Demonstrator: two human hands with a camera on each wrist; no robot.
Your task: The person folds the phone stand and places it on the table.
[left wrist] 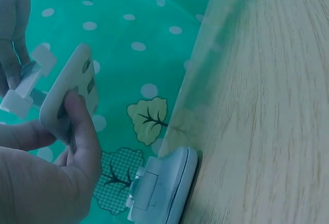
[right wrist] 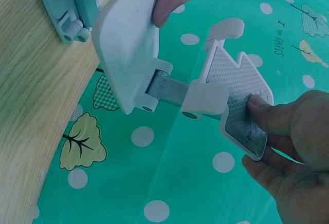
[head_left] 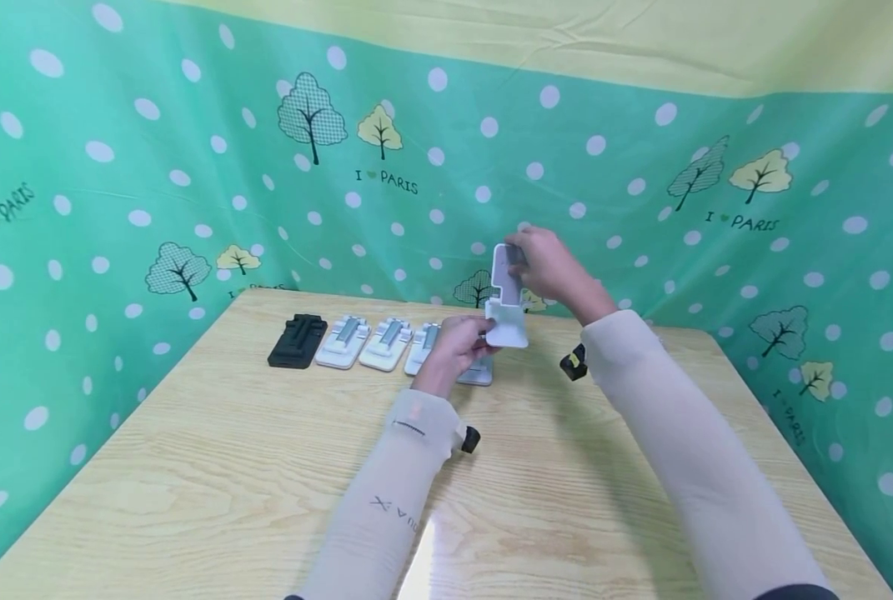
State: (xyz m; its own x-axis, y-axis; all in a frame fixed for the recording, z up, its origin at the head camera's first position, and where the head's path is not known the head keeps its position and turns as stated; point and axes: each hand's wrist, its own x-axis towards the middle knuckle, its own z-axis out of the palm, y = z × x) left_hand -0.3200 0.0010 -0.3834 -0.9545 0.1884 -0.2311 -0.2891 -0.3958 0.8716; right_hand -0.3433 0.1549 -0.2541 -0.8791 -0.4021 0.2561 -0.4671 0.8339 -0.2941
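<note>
Both hands hold an unfolded white phone stand [head_left: 508, 327] in the air, above the far part of the table. My left hand [head_left: 457, 340] pinches its flat base plate [right wrist: 123, 44] between thumb and fingers. With thumb and fingertips, my right hand [head_left: 554, 265] grips the edge of the upper plate, whose grey textured pad [right wrist: 239, 98] shows in the right wrist view. A grey hinged arm [right wrist: 172, 89] joins the two plates. Beneath and beside the left hand, a folded white phone stand [left wrist: 167, 183] lies on the table.
A row of folded phone stands spans the back of the wooden table [head_left: 213, 467]: a black stand [head_left: 298, 340] at the left end, then several white ones, such as this stand [head_left: 343, 341]. Green dotted cloth [head_left: 408, 100] hangs behind the table. Small black pieces sit by both sleeve cuffs.
</note>
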